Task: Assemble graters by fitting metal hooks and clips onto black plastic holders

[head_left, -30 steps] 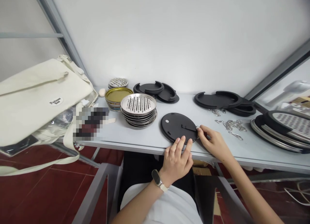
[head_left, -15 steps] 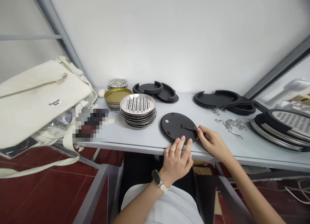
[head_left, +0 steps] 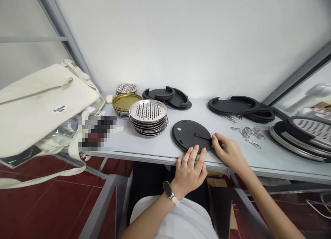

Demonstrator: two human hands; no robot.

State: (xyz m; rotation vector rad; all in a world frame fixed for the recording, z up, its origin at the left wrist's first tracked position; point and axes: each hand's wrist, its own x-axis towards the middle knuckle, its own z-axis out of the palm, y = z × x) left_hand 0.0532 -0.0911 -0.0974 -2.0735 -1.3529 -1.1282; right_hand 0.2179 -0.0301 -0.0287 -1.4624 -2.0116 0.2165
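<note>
A round black disc [head_left: 188, 134] lies flat near the table's front edge, with a slot and a narrow strip on its right half. My left hand [head_left: 191, 168] rests its spread fingertips on the disc's near rim. At the disc's right edge, my right hand [head_left: 227, 151] pinches a small metal clip [head_left: 212, 136] between thumb and forefinger. Similar metal clips [head_left: 249, 133] lie in a loose pile to the right. Left of the disc stands a stack of round metal grater plates [head_left: 148, 111].
Gold lids [head_left: 126, 101] are stacked behind the graters. Black ring-shaped parts [head_left: 159, 93] and more black parts [head_left: 230, 105] lie along the wall. At right sit black-rimmed graters [head_left: 310, 128]; a cream bag [head_left: 43, 101] fills the left. The table's front edge [head_left: 155, 159] runs just below the disc.
The whole view has shifted slightly. My left hand stays on the disc, and my right hand still pinches the clip at its edge with little movement.
</note>
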